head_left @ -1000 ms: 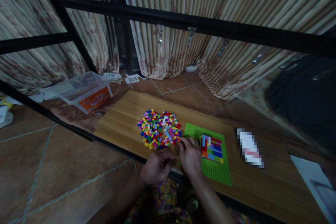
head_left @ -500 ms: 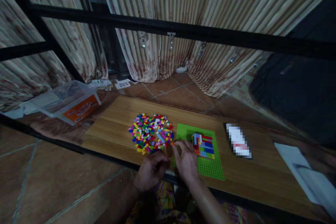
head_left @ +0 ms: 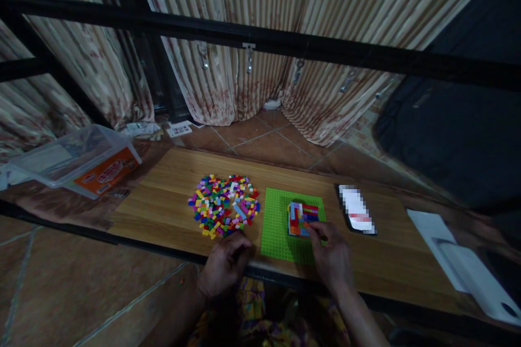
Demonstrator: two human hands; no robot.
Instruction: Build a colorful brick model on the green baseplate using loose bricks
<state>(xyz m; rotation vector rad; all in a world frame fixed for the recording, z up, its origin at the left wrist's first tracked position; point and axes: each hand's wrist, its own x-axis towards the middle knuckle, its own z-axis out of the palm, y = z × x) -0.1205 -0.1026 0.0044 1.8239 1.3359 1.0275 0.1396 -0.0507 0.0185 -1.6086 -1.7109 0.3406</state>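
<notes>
A green studded baseplate lies on the wooden board, bearing a low block of multicoloured toy bricks. At the front right corner of that block is my right hand, thumb and forefinger pinched on a small orange brick, mostly covered by the fingertips. My left hand rests at the board's front edge with its fingers curled closed, just in front of the heap of loose toy bricks. Whatever might be inside those left fingers is hidden.
A clear plastic box with an orange label stands at the far left. Right of the baseplate lies a phone with a blurred-out screen. White flat items sit at the right end. A black rail crosses before the curtains.
My right hand has moved right, from beside the loose bricks to the brick block, carrying the orange brick. My left hand stays near the heap. The whole view has shifted slightly.
</notes>
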